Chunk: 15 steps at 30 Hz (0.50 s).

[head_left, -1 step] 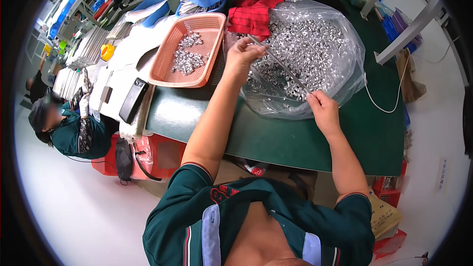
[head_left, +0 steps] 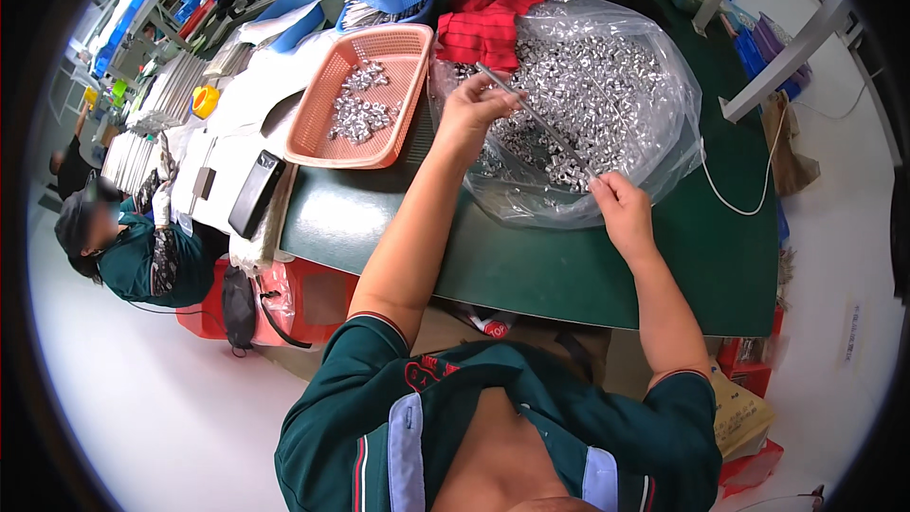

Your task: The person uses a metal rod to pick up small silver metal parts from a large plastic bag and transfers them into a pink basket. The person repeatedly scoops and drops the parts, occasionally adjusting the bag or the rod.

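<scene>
The left hand [head_left: 474, 106] and right hand [head_left: 618, 203] are each pinching one end of a thin metal rod [head_left: 540, 125] — its long axis is running diagonally, upper-left to lower-right. It is hovering over the clear bag [head_left: 664, 147] of small silver parts [head_left: 588, 76] on the green table [head_left: 569, 265].

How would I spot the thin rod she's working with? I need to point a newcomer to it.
On the green table lies a clear plastic bag of small silver parts. The thin metal rod slants across it, held between left hand and right hand: long and straight, unlike the parts.
</scene>
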Motion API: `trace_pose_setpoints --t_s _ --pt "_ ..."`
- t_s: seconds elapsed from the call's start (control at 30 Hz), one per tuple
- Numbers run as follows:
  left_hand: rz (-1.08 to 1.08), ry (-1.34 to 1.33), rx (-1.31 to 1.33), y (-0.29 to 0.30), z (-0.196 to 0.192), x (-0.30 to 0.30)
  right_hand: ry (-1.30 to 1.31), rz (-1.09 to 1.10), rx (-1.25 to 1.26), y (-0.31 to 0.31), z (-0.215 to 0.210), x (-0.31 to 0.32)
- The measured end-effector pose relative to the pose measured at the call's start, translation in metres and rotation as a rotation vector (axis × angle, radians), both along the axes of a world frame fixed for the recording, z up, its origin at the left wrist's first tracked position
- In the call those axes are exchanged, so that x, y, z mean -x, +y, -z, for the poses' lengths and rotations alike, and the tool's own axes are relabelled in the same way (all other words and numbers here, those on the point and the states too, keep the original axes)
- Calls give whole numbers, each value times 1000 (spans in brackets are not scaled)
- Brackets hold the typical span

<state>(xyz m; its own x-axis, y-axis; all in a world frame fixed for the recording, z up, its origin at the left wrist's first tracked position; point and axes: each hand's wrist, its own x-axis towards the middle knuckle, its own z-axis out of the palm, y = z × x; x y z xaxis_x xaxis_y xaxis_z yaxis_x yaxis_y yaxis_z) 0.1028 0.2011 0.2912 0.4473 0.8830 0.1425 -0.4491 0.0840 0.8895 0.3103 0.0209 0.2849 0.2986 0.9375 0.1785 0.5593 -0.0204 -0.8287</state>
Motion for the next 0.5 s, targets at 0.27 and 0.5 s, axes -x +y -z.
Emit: trace_pose_setpoints --t_s 0.27,0.5 --pt "-364 632 -404 4 -3 11 175 1 18 0 -9 -4" --pt "-611 1072 -746 20 21 23 198 -8 18 2 -1 -6"
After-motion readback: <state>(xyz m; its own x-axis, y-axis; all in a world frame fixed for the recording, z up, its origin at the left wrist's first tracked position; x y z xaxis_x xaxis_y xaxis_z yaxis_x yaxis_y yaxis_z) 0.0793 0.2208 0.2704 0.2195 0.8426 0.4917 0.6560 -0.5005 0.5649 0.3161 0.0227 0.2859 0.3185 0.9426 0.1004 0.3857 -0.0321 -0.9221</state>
